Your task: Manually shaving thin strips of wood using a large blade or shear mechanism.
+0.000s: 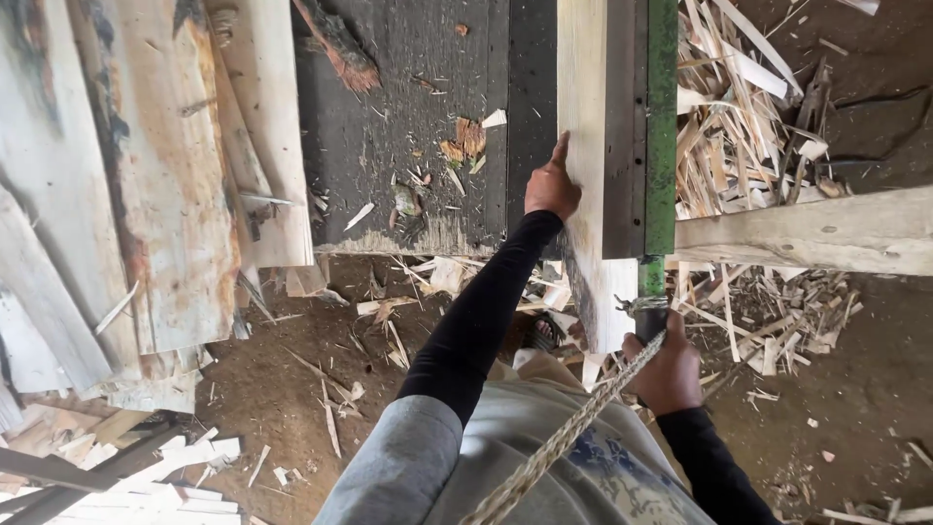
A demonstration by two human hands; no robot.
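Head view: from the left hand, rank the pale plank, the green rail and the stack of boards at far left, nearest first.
1. Pale plank: under the left hand, touched.
2. Green rail: just right of the plank, past a dark strip.
3. Stack of boards: far left, across the dark table.

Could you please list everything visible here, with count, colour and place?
pale plank: one, cream, upright in the middle, along the green rail
green rail: one, green, right of the plank, ending in a dark handle
dark table: one, grey-black, top centre, littered with chips
stacked boards: several, whitish with rust-brown stains, left side
offcut pile: many thin slivers, pale, upper right
wooden beam: one, pale, crossing the right side
braided rope: one, tan, running from bottom centre up toward the handle
dirt floor: brown, strewn with scraps
left hand: one, pressed on the plank's left edge, black sleeve
right hand: one, wrapped around the dark handle below the rail
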